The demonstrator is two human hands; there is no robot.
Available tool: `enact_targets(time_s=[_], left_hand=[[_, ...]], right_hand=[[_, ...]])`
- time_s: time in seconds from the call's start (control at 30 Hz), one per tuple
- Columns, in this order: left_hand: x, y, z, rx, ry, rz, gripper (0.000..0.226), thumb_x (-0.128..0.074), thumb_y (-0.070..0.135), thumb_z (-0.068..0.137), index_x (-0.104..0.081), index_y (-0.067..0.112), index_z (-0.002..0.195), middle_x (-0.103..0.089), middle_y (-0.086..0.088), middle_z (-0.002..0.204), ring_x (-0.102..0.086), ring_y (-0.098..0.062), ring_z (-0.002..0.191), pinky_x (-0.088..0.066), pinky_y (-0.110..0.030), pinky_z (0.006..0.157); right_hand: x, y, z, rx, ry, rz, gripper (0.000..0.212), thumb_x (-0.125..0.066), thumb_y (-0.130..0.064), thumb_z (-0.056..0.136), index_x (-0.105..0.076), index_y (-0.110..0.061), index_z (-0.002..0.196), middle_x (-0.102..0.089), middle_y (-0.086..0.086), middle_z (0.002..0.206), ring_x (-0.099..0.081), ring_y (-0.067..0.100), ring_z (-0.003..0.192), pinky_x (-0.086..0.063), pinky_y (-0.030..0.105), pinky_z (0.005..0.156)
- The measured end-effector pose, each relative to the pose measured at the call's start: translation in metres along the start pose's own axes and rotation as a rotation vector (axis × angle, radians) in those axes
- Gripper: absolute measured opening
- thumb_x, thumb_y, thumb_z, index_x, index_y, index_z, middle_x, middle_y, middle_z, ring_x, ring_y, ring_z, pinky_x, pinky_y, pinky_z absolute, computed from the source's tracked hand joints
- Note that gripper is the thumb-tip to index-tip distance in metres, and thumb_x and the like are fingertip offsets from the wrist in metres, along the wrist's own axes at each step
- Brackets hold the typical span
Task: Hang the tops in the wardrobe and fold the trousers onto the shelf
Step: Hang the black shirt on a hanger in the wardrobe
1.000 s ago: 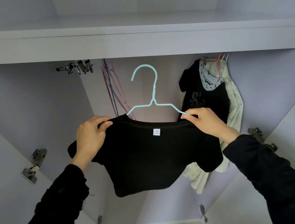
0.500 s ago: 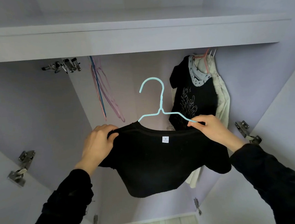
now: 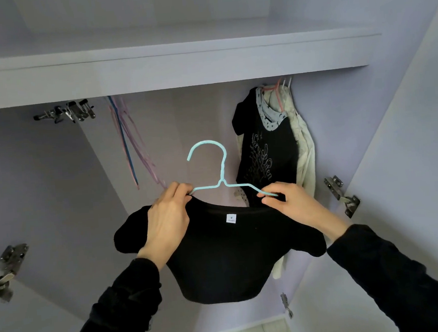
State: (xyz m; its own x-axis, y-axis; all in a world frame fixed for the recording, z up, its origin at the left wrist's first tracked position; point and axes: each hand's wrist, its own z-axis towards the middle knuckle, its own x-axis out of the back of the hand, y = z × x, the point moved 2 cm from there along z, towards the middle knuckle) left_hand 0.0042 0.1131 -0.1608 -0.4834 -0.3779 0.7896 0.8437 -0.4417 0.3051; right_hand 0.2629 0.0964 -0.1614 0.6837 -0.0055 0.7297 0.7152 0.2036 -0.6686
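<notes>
a black top (image 3: 235, 253) is held up inside the wardrobe (image 3: 168, 67), threaded on a light blue hanger (image 3: 222, 176). the collar and hanger arm are pinched by the left hand (image 3: 168, 222) on one side and by the right hand (image 3: 298, 206) on the other. the shoulders should be seated evenly before the hook is lifted toward the rail, which is hidden above.

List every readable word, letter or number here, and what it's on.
"M": on the white tag inside the collar of the black top; the smaller line under it is too small to read.
Pale cursive print on the hanging black shirt: too distorted to read.
</notes>
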Motion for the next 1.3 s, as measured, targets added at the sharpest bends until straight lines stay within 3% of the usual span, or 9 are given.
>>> enact_targets(time_s=[0.2,0.33,0.47,0.57,0.67,0.77,0.87,1.1,1.3], left_hand=[[-0.014,0.016,-0.001,-0.072,-0.006,-0.019,0.019,-0.067,-0.003,0.081,-0.063,0.007,0.097,-0.061,-0.005,0.084,-0.058,-0.021,0.058,-0.036,-0.025,0.043],[-0.023,0.022,0.004,-0.058,-0.033,-0.067,0.014,-0.062,0.002,0.086,-0.064,0.008,0.099,-0.062,-0.005,0.088,-0.060,-0.023,0.064,-0.044,-0.029,0.046],[-0.027,0.031,0.014,-0.100,-0.046,-0.089,0.019,-0.059,0.009,0.090,-0.063,0.011,0.109,-0.058,-0.005,0.102,-0.059,-0.023,0.085,-0.054,-0.039,0.055],[-0.013,0.042,0.031,-0.209,0.040,-0.030,0.034,-0.062,0.002,0.085,-0.056,0.010,0.118,-0.052,-0.010,0.119,-0.051,-0.025,0.102,-0.054,-0.040,0.065],[0.011,0.059,0.055,-0.401,0.232,0.087,0.051,-0.059,-0.009,0.077,-0.048,0.008,0.123,-0.043,-0.015,0.131,-0.040,-0.032,0.121,-0.043,-0.046,0.092],[0.030,0.076,0.083,-0.535,0.333,0.260,0.060,-0.047,-0.003,0.079,-0.039,0.011,0.136,-0.027,-0.016,0.145,-0.021,-0.039,0.136,-0.018,-0.053,0.110],[0.041,0.076,0.114,-0.520,0.362,0.433,0.080,-0.057,-0.002,0.075,-0.024,0.015,0.145,-0.014,-0.014,0.152,-0.008,-0.040,0.140,-0.001,-0.062,0.110],[0.039,0.054,0.149,-0.414,0.329,0.591,0.108,-0.069,-0.001,0.065,-0.007,0.018,0.150,0.000,-0.011,0.156,0.010,-0.035,0.144,0.007,-0.068,0.103],[0.033,0.048,0.153,-0.447,0.369,0.614,0.113,-0.066,0.000,0.064,0.004,0.019,0.151,0.005,-0.010,0.156,0.015,-0.034,0.143,0.010,-0.067,0.103]], right_hand=[[-0.004,-0.024,0.006,0.102,0.062,0.123,0.022,-0.058,-0.013,0.091,-0.069,-0.014,0.111,-0.063,-0.002,0.092,-0.060,0.013,0.084,-0.047,0.019,0.079],[0.000,-0.020,0.012,0.053,0.013,0.076,0.018,-0.059,-0.012,0.091,-0.071,-0.008,0.104,-0.062,0.003,0.092,-0.053,0.005,0.074,-0.044,0.014,0.071],[0.008,-0.005,0.016,-0.061,0.108,0.121,0.017,-0.058,-0.011,0.092,-0.071,-0.008,0.103,-0.053,-0.012,0.081,-0.050,0.002,0.070,-0.041,0.012,0.070],[0.020,0.006,0.027,-0.221,0.167,0.214,0.017,-0.056,-0.012,0.093,-0.070,-0.008,0.102,-0.060,-0.005,0.086,-0.052,0.007,0.071,-0.044,0.015,0.071],[0.030,0.014,0.053,-0.456,0.154,0.360,0.015,-0.054,-0.011,0.094,-0.068,-0.011,0.100,-0.066,0.003,0.107,-0.055,0.008,0.070,-0.048,0.021,0.074],[0.039,0.018,0.080,-0.601,0.187,0.461,0.020,-0.050,-0.006,0.094,-0.064,-0.016,0.084,-0.066,0.004,0.111,-0.054,0.008,0.070,-0.046,0.025,0.075],[0.046,0.023,0.099,-0.634,0.173,0.608,0.020,-0.048,-0.002,0.093,-0.067,-0.011,0.093,-0.064,0.006,0.113,-0.056,0.010,0.077,-0.047,0.031,0.085],[0.046,0.032,0.141,-0.563,0.084,1.221,0.023,-0.048,0.006,0.093,-0.063,-0.007,0.105,-0.054,0.009,0.118,-0.051,0.022,0.109,-0.047,0.046,0.090],[0.056,0.025,0.184,-0.435,0.124,1.402,0.028,-0.045,0.006,0.095,-0.055,-0.004,0.118,-0.052,0.010,0.108,-0.046,0.025,0.113,-0.059,0.042,0.063]])
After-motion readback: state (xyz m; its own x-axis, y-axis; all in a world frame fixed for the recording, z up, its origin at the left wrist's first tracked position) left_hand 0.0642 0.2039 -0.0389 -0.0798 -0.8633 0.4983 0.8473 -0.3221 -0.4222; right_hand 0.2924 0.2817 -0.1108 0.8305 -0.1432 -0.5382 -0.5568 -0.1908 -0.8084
